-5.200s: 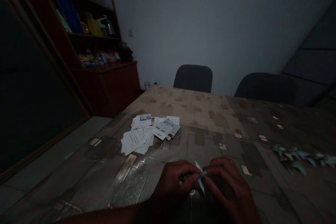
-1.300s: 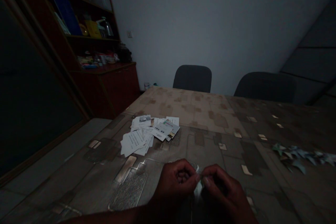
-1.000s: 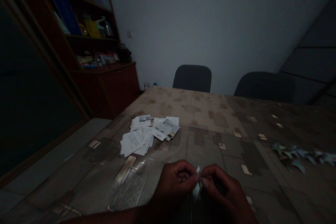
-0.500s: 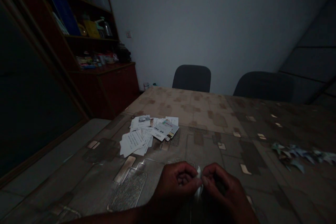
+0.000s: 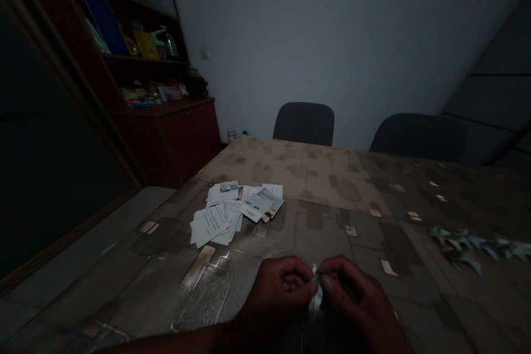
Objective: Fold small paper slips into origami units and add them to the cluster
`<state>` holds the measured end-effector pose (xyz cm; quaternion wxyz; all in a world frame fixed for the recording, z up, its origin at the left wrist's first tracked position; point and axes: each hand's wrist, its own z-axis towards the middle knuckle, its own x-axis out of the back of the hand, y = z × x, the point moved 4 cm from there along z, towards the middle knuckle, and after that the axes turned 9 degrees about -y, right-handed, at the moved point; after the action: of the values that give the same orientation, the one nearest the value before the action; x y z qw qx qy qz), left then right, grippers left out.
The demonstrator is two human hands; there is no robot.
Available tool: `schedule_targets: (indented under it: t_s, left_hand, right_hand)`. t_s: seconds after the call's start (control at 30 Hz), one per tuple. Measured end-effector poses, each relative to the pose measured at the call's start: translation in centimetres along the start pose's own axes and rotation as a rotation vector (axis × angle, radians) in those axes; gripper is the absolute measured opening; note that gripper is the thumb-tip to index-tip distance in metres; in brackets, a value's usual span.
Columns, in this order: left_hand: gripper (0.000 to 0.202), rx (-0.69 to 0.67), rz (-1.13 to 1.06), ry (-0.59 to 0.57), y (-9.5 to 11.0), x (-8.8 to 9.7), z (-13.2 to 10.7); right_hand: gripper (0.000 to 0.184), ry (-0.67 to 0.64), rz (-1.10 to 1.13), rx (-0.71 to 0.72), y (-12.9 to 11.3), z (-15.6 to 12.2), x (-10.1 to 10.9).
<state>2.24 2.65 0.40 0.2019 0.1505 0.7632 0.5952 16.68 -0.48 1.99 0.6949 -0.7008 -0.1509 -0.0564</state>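
Observation:
Close to the table's near side, my left hand [image 5: 282, 289] pinches a small piece of folded white paper [image 5: 316, 297] between thumb and forefinger. My right hand [image 5: 352, 293] grips the same paper from the other side, its fingertips almost touching the left ones. Only a narrow strip of the paper shows above and below the fingers. Farther out to the left lies a loose pile of printed paper cards [image 5: 211, 223]. On the right of the table is a row of small folded paper pieces [image 5: 468, 246], pale and coloured, too dark to make out closely.
A patterned cloth covers the table [image 5: 298, 168]. Two grey chairs, one at the middle [image 5: 304, 123] and one farther right [image 5: 417, 135], stand at its far side. A reddish-brown cabinet [image 5: 186, 135] with filled shelves is at the back left, against the wall.
The right hand's fingers have shifted slightly on the paper, and a bit more of it shows below them. The cards and the folded pieces lie as before.

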Motion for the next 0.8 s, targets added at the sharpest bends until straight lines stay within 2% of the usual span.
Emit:
schedule_targets:
  t_s: [0.23, 0.43, 0.57, 0.8]
  left_hand:
    - [0.025, 0.010, -0.039, -0.028, -0.1, 0.0, 0.1]
    - [0.019, 0.013, -0.004, -0.088, -1.0, -0.1, 0.2]
    - [0.015, 0.011, 0.023, -0.091, -1.0, 0.0, 0.1]
    - [0.021, 0.054, -0.001, -0.083, -0.9, 0.0, 0.2]
  right_hand:
    - [0.028, -0.062, -0.048, 0.028, 0.3, 0.1, 0.3]
    - [0.022, -0.070, -0.102, 0.043, 0.0, 0.1, 0.3]
    - [0.023, -0.062, -0.101, 0.057, -0.1, 0.3, 0.4]
    - [0.028, -0.056, -0.076, 0.003, 0.1, 0.2, 0.3]
